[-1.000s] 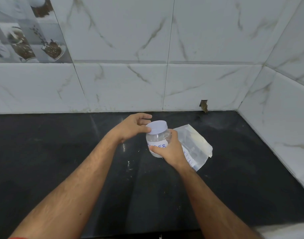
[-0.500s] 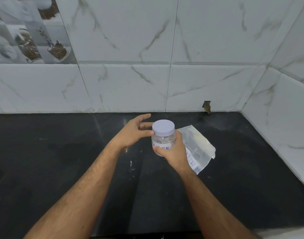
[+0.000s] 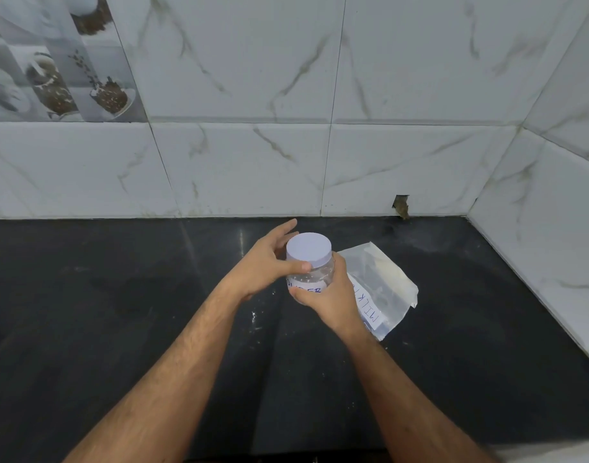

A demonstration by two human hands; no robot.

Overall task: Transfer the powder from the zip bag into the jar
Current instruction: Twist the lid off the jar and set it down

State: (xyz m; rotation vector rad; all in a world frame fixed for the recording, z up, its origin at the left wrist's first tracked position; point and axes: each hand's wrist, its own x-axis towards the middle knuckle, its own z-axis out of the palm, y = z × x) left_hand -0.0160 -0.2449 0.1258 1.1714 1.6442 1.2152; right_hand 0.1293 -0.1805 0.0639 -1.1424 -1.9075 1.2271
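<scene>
**Two hands on the jar**

The right hand (image 3: 331,300) wraps around the jar (image 3: 311,282) and holds it up. The left hand (image 3: 266,267) grips the lid (image 3: 308,250). The jar looks light, hard and smooth, so hold its sides tight. The zip bag (image 3: 383,289) lies just right of the right hand, soft and floppy; pinch its top corners.

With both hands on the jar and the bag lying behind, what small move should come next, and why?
Probably twist the lid off with the left hand while the right hand steadies the jar. The lid still caps it, so no powder can go in, and the zip bag lies untouched on the counter.
</scene>
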